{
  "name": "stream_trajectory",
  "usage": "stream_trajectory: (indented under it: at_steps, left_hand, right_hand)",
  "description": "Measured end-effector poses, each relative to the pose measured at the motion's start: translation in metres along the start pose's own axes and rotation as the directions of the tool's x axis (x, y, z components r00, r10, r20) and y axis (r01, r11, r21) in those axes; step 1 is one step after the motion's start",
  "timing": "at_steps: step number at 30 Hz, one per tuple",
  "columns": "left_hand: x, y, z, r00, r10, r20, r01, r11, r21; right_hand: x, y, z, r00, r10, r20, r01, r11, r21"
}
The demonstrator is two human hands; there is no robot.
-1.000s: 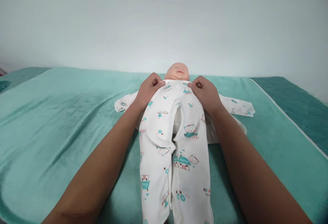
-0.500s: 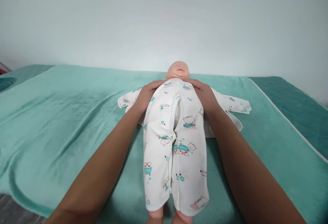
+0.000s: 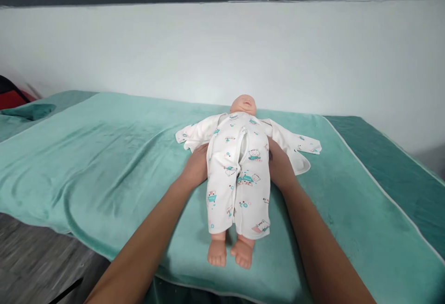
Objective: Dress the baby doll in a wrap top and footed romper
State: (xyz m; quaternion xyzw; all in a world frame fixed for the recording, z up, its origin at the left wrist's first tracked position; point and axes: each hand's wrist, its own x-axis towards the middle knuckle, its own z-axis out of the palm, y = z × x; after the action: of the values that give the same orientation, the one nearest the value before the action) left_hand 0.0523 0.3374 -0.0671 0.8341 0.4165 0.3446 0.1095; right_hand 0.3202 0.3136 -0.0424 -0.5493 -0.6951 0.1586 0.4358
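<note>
A baby doll lies on its back, head toward the wall and bare feet toward me. White printed split-crotch baby pants cover it from the chest to above the ankles. A white baby jacket lies around its upper body, sleeves spread to both sides. My left hand is against the left side of the pants at hip height, its fingertips tucked out of sight. Against the opposite side, my right hand touches the pants, its fingers mostly hidden behind the fabric. Whether either hand grips cannot be seen.
A light green blanket covers the bed, with darker green bedding at the right. Behind stands a white wall. Something red and black is at the far left; grey floor shows at lower left.
Both hands have moved from beside the doll's chest down to its hips, toward me. The view has drawn back, and the doll's feet now show fully.
</note>
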Motion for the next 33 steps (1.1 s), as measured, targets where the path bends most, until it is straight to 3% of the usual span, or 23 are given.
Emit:
stream_trajectory:
  at_steps: [4, 8, 13, 16, 19, 22, 26, 30, 33]
  left_hand:
    - [-0.001, 0.007, -0.006, 0.989, -0.139, -0.049, 0.133, 0.986, -0.101]
    - [-0.001, 0.012, -0.014, 0.922, -0.369, -0.119, 0.323, 0.900, -0.291]
    - [-0.012, 0.028, -0.019, 0.888, -0.439, -0.136, 0.378, 0.866, -0.328]
    - [-0.032, 0.044, -0.022, 0.869, -0.483, -0.105, 0.417, 0.830, -0.370]
    - [-0.069, 0.065, -0.025, 0.852, -0.523, -0.023, 0.469, 0.783, -0.410]
    - [-0.112, 0.086, -0.026, 0.847, -0.529, 0.047, 0.498, 0.760, -0.417]
    - [-0.146, 0.106, -0.023, 0.899, -0.434, 0.052, 0.420, 0.825, -0.378]
    - [-0.144, 0.113, -0.020, 0.927, -0.376, -0.007, 0.363, 0.898, -0.249]
    - [-0.138, 0.115, -0.021, 0.916, -0.401, -0.016, 0.382, 0.882, -0.275]
  right_hand:
    - [-0.014, -0.004, -0.001, 0.992, 0.123, -0.016, -0.122, 0.991, 0.056]
    - [-0.008, 0.003, 0.002, 0.972, 0.217, -0.087, -0.204, 0.969, 0.142]
    - [-0.008, 0.003, 0.002, 0.950, 0.292, -0.111, -0.253, 0.927, 0.276]
    - [-0.027, -0.017, -0.001, 0.950, 0.265, -0.168, -0.204, 0.928, 0.313]
    - [-0.064, -0.047, -0.006, 0.962, 0.122, -0.244, -0.069, 0.975, 0.213]
    - [-0.103, -0.077, -0.009, 0.995, -0.033, -0.097, 0.052, 0.979, 0.195]
    - [-0.126, -0.109, -0.013, 0.966, -0.197, 0.169, 0.188, 0.980, 0.067]
    - [-0.119, -0.135, -0.012, 0.917, -0.089, 0.388, 0.197, 0.949, -0.247]
    - [-0.115, -0.152, -0.008, 0.888, -0.025, 0.459, 0.263, 0.847, -0.462]
